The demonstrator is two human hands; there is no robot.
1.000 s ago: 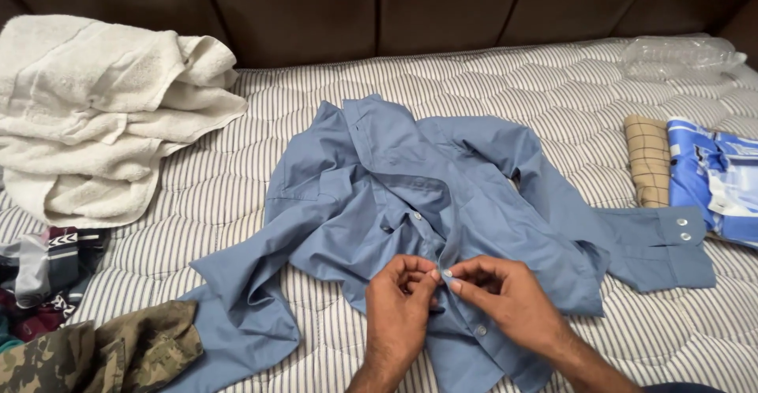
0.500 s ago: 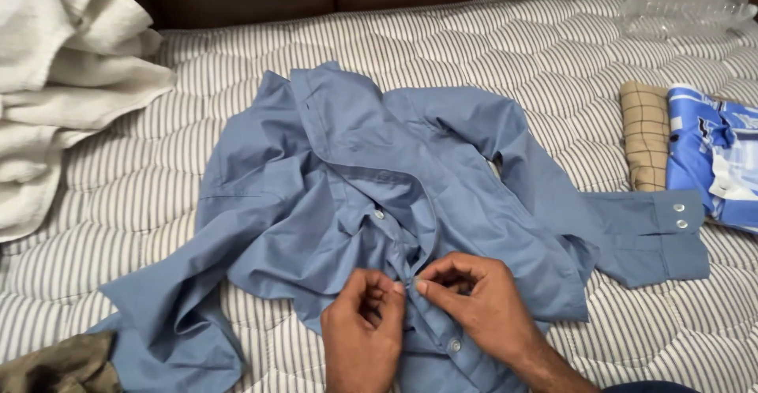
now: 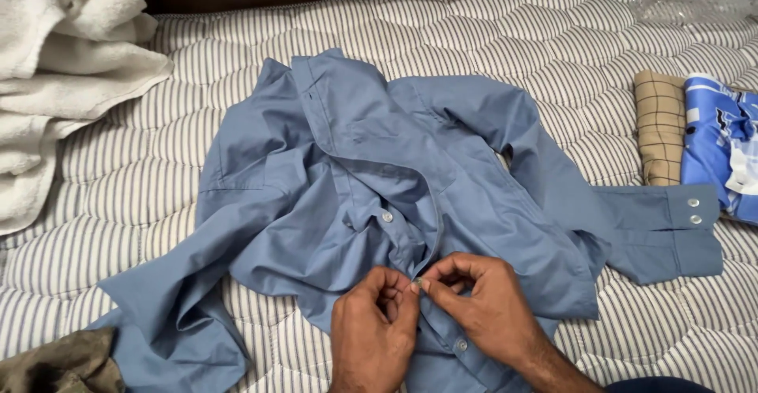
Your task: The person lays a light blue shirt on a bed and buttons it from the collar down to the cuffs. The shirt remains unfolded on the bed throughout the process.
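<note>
Two bare hands meet low in the view over a blue button-up shirt point(image 3: 442, 196) that lies crumpled and spread across a striped quilted mattress point(image 3: 553, 54). The left hand point(image 3: 373, 336) has its fingers curled, thumb and forefinger pinching the edge of the shirt's front placket. The right hand point(image 3: 482, 306) is likewise nearly closed, fingertips pinching the facing edge of fabric, and a small pale button point(image 3: 415, 286) shows just between the two sets of fingertips. Both hands rest on the lower front of the shirt, whose collar points away toward the top of the view.

One sleeve stretches right, its cuff point(image 3: 679, 227) lying flat near a folded tan checked cloth point(image 3: 659, 125) and a blue-and-white patterned cloth point(image 3: 722, 144). A heap of white towels point(image 3: 55, 69) sits at the upper left, well apart from the shirt. A camouflage-patterned cloth point(image 3: 59, 365) fills the lower left corner.

Compared with half a second ago, the hands keep the same pinching pose at the same spot on the placket, and the view has barely shifted.
</note>
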